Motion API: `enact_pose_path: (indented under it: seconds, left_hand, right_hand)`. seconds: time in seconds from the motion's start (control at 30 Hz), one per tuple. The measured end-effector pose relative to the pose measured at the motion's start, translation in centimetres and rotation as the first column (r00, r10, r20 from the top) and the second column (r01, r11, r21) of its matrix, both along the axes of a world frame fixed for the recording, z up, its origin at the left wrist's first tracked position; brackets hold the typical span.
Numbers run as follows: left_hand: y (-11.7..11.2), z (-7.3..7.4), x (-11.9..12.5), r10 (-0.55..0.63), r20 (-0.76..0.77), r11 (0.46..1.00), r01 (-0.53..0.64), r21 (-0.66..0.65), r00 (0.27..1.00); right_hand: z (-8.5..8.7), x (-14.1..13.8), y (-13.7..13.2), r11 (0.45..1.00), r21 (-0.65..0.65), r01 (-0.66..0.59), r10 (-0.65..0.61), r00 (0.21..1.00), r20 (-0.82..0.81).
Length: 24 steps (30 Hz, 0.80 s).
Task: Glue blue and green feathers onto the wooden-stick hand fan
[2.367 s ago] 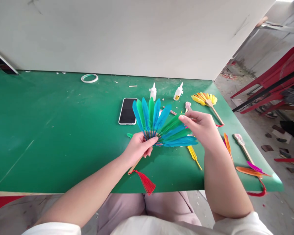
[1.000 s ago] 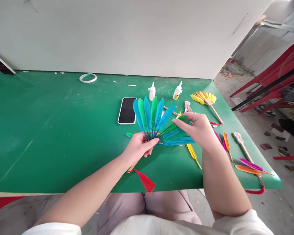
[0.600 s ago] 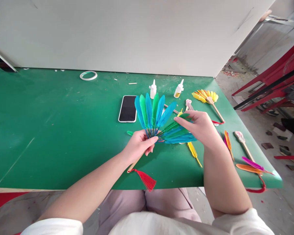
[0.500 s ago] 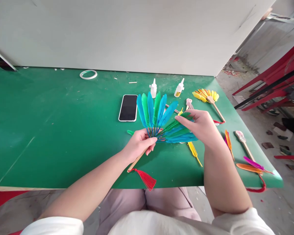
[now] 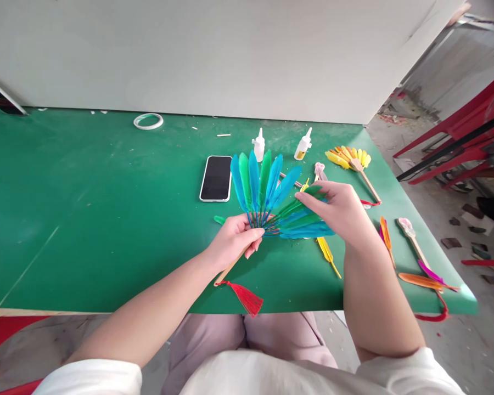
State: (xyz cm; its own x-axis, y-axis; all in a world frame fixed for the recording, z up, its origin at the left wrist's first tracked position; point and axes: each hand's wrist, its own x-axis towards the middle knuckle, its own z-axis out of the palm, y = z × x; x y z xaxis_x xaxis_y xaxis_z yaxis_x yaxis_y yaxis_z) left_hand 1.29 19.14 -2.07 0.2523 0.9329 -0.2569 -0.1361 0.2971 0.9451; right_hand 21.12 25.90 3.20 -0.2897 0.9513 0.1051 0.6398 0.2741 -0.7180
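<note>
A feather fan (image 5: 253,181) of blue and green feathers spreads above the table, its wooden handle pointing down to the left with a red tassel (image 5: 247,298) hanging from the end. My left hand (image 5: 239,236) is closed around the fan where the quills meet the handle, thumb on top. With thumb and fingers pinched, my right hand (image 5: 333,206) grips a green feather (image 5: 312,190) near its tip on the fan's right side. More blue and green feathers lie just under that hand, partly hidden by it. A yellow feather (image 5: 327,255) rests on the table below.
On the green table (image 5: 86,219) are a phone (image 5: 215,179), two white glue bottles (image 5: 258,145) and a tape roll (image 5: 148,122). A yellow feather fan (image 5: 349,158), loose feathers (image 5: 420,281) and a wooden handle (image 5: 414,241) lie to the right. A pale panel (image 5: 189,55) stands behind.
The view has shifted slightly. Both hands keep their hold on the fan and the green feather, with hardly any movement.
</note>
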Motion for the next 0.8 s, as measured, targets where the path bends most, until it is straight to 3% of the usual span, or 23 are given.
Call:
enact_pose_path:
  seconds: [0.53, 0.7, 0.8]
  left_hand:
    - [-0.03, 0.03, -0.11, -0.015, -0.051, 1.0, 0.016, 0.018, 0.999]
    - [0.0, -0.06, -0.08, -0.02, -0.087, 1.0, 0.022, 0.022, 0.996]
    - [-0.03, -0.09, -0.06, -0.045, -0.109, 0.999, 0.048, 0.024, 0.993]
  right_hand:
    - [-0.66, 0.05, 0.03, 1.0, 0.011, -0.012, 0.012, 1.0, 0.01]
    - [-0.32, 0.13, -0.07, 0.983, 0.184, -0.011, 0.019, 0.999, -0.042]
    - [-0.11, 0.17, -0.26, 0.943, 0.31, -0.121, 0.116, 0.993, 0.033]
